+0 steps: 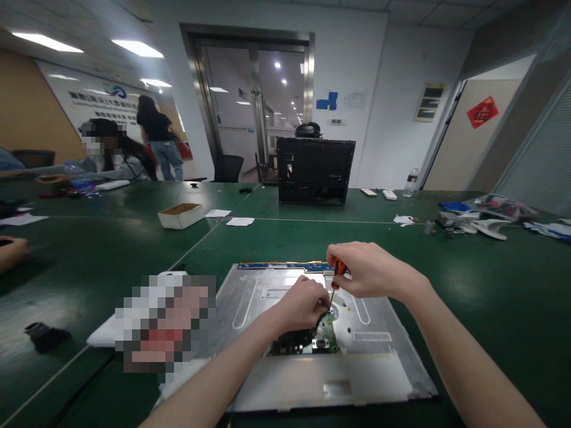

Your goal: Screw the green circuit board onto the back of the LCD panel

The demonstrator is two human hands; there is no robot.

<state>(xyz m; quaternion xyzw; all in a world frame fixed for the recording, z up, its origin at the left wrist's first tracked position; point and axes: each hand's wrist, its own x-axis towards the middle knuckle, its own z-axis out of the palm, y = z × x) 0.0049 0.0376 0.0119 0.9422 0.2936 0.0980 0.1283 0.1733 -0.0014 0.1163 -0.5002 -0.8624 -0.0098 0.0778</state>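
Observation:
A flat metal display panel (pixel 379 374) lies on the table in front of me, with a blue circuit strip (pixel 285 267) along its far edge. On its middle sits a green circuit board (pixel 330 336), partly hidden under my left arm. My right hand (pixel 368 268) is closed around the orange and black handle of a screwdriver (pixel 338 274). The shaft points down, its tip at the board's far edge. Beside that tip, my left hand (pixel 306 304) has curled fingers pressed together; what they pinch, if anything, is hidden.
Left of the panel lies a white item (pixel 104 333), partly blurred out. A black object (pixel 44 337) is farther left. Beyond are an open box (pixel 181 216), a black monitor housing (pixel 316 172), a bottle (pixel 411 182) and loose parts (pixel 464 223). Another person (pixel 118 154) sits at far left.

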